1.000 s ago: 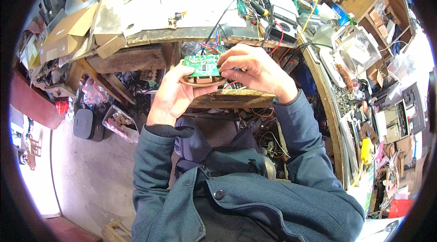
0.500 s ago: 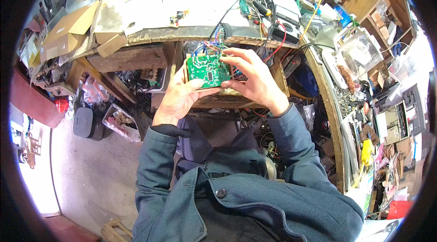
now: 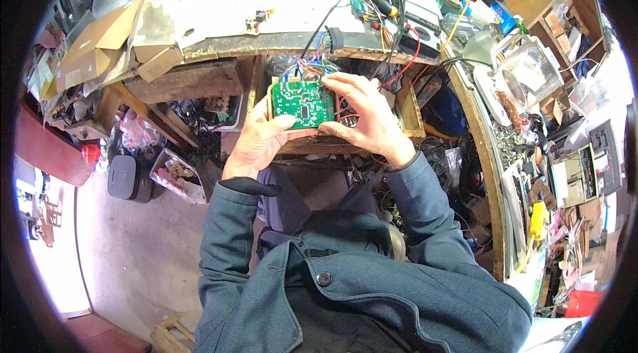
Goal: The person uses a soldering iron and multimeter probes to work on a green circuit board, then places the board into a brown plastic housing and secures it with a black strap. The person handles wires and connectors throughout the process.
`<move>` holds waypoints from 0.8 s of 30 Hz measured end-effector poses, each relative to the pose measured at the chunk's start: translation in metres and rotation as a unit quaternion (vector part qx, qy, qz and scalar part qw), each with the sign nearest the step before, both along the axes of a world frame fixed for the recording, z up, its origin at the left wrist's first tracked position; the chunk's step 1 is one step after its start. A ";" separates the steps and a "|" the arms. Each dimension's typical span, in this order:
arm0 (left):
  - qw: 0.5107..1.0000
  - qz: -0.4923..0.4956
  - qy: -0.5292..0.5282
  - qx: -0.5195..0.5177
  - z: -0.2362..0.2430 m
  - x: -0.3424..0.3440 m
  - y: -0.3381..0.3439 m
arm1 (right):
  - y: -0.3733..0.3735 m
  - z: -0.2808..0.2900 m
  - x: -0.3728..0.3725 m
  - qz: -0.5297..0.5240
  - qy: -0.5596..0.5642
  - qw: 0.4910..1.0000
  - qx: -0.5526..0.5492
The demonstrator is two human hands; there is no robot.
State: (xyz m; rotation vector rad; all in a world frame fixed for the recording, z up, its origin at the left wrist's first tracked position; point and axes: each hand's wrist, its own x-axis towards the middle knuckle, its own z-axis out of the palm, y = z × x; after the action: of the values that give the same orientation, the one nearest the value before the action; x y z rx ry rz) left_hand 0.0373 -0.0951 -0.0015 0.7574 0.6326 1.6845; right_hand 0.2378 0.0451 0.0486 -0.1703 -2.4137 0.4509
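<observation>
I see a green circuit board (image 3: 303, 103) held up in front of the person's chest, its component face turned toward the camera, just below the near edge of the cluttered workbench (image 3: 266, 44). The left hand (image 3: 259, 140) grasps it from the left and underneath, thumb lying across the lower left corner of the board. The right hand (image 3: 365, 120) grips it from the right, fingers curled over the top right edge and thumb pressed along the bottom edge. A bundle of coloured wires (image 3: 312, 67) rises from the far edge of the board toward the bench top. Behind the hands sits an open wooden drawer (image 3: 407, 110), full of cables. Farther off, on the bench, a white box-shaped device (image 3: 419, 11) stands to the right, and flattened cardboard boxes (image 3: 100, 37) lie to the far left.
</observation>
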 end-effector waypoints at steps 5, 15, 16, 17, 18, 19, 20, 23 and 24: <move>1.000 0.011 -0.007 0.008 -0.002 -0.002 0.004 | 0.001 0.003 -0.003 -0.020 -0.029 0.998 0.050; 0.997 0.030 0.056 -0.036 -0.007 -0.012 0.022 | 0.005 0.011 -0.016 -0.055 -0.088 0.993 0.056; 0.997 0.030 0.057 -0.031 -0.009 -0.015 0.024 | 0.006 0.012 -0.018 -0.062 -0.098 0.991 0.064; 0.998 0.028 0.056 -0.026 -0.009 -0.016 0.027 | 0.007 0.014 -0.019 -0.069 -0.108 0.989 0.073; 0.998 0.027 0.055 -0.020 -0.008 -0.018 0.029 | 0.008 0.016 -0.020 -0.076 -0.119 0.987 0.083; 0.998 0.032 0.050 -0.036 -0.008 -0.015 0.030 | 0.008 0.018 -0.021 -0.077 -0.124 0.985 0.087; 0.995 0.054 0.078 -0.022 -0.014 -0.016 0.037 | 0.007 0.022 -0.019 -0.081 -0.129 0.984 0.092; 0.988 0.086 0.126 -0.015 -0.030 -0.016 0.050 | 0.004 0.040 -0.017 -0.075 -0.145 0.980 0.115; 0.990 0.075 0.119 -0.031 -0.021 -0.014 0.046 | 0.005 0.045 -0.017 -0.070 -0.149 0.979 0.123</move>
State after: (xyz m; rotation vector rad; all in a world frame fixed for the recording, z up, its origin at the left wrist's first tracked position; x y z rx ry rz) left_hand 0.0230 -0.0491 -0.0229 0.8926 0.9253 1.7148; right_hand 0.2206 0.0503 0.0938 -0.3138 -2.7017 0.0625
